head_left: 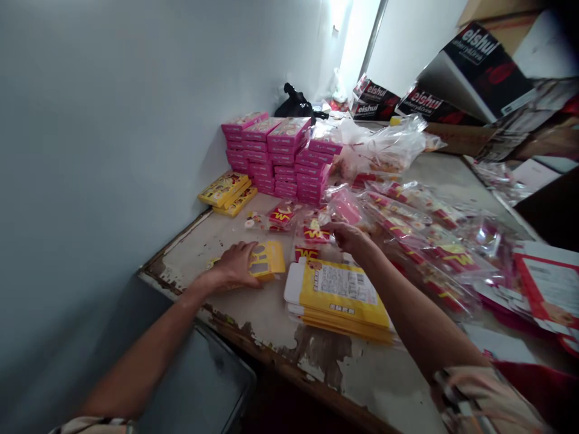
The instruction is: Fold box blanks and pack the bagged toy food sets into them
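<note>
My left hand (237, 265) is wrapped around a small yellow box (269, 259) standing on the table, its open-looking end towards the right. Farther right, my right hand (346, 235) has its fingers pinched together at the edge of a clear plastic packet (315, 232) with a red and yellow piece inside. Another such packet (281, 214) lies just left of it. Below my right forearm is a stack of flattened yellow cartons (339, 292), printed side up. What lies under my right fingers is partly hidden.
Stacked pink boxes (284, 160) stand against the wall, beside a few yellow boxes (226, 190). Many clear packets (420, 235) cover the right side of the table (289, 361). Black cartons (479, 69) and a white plastic bag (375, 141) are farther back.
</note>
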`<state>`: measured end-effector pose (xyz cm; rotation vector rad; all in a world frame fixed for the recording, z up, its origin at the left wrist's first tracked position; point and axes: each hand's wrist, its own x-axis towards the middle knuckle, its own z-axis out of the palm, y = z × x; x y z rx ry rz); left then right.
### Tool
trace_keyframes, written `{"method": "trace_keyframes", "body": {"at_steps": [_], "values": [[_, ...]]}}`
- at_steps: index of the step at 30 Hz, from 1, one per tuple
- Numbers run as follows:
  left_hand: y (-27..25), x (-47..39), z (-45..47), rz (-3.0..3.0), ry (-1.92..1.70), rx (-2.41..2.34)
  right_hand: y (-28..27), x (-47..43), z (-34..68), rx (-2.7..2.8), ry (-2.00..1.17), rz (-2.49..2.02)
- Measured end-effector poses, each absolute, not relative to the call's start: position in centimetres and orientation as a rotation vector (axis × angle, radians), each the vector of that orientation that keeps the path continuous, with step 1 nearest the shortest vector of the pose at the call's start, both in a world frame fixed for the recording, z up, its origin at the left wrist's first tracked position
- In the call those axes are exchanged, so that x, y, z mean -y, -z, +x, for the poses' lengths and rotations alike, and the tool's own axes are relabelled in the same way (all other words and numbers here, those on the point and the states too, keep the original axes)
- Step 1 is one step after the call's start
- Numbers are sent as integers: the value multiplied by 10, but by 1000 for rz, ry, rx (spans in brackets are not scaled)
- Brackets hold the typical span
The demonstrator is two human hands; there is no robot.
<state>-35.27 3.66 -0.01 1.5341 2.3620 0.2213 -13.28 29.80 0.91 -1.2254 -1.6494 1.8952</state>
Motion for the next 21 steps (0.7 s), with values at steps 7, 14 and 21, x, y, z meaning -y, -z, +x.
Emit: {"method": "trace_keyframes", "body": {"at_steps": [7,14,21], "values": [[-42,13,-375,1370,-1107,-1825,-71,-212,-102,1633,-2074,-737],[-23,19,-322,1493,-1170,-1809,-135,-158,-77,1777,-1770,-496],[-8,12,-256,1813,-1204,-2310,-90,-107,-73,1676,-1413,-632]]}}
